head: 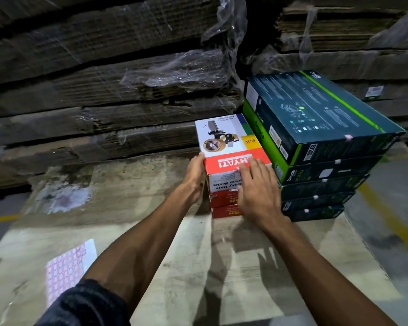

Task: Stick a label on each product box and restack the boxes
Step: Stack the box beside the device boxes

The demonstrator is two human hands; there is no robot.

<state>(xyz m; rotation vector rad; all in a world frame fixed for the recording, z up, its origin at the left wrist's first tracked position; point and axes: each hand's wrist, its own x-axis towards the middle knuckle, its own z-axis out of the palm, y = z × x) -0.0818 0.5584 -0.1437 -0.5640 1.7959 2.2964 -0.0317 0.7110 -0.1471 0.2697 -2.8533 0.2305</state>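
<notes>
A white and red tape-dispenser box (224,137) tops a short stack of red boxes (224,203) on flat cardboard. My left hand (194,175) presses against the top box's left side. My right hand (257,187) lies flat, fingers spread, over the box's near front face and corner. To the right stands a taller stack of dark green boxes (316,118), several with small pink labels on their near edges. A pink label sheet (66,267) lies on the cardboard at the lower left.
Shrink-wrapped bundles of flattened cardboard (104,78) form a wall behind the stacks. The cardboard sheet (127,196) covers the work surface. Grey floor with yellow lines (391,220) shows at right and far left.
</notes>
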